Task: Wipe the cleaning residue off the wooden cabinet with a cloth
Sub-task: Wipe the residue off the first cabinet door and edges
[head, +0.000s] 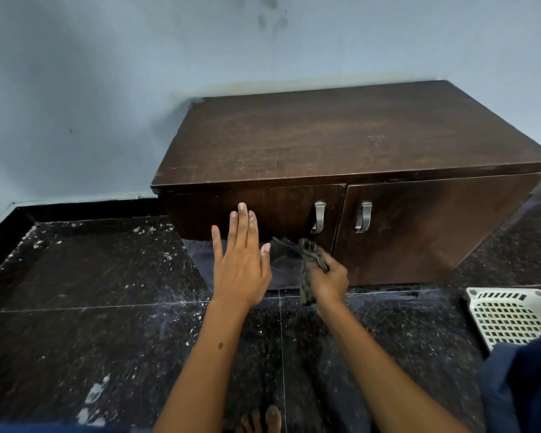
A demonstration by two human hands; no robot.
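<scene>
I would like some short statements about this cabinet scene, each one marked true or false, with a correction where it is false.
1. The right hand grips a crumpled cloth near the lower part of the left cabinet door. True.
2. The left hand is closed into a fist. False: it is open and flat, its fingers stretched toward the door.
3. Both cabinet doors stand wide open. False: both are shut.
4. A white plastic basket lies on the floor to the right. True.
5. The cloth is spread on top of the wooden cabinet. False: the top is bare.
</scene>
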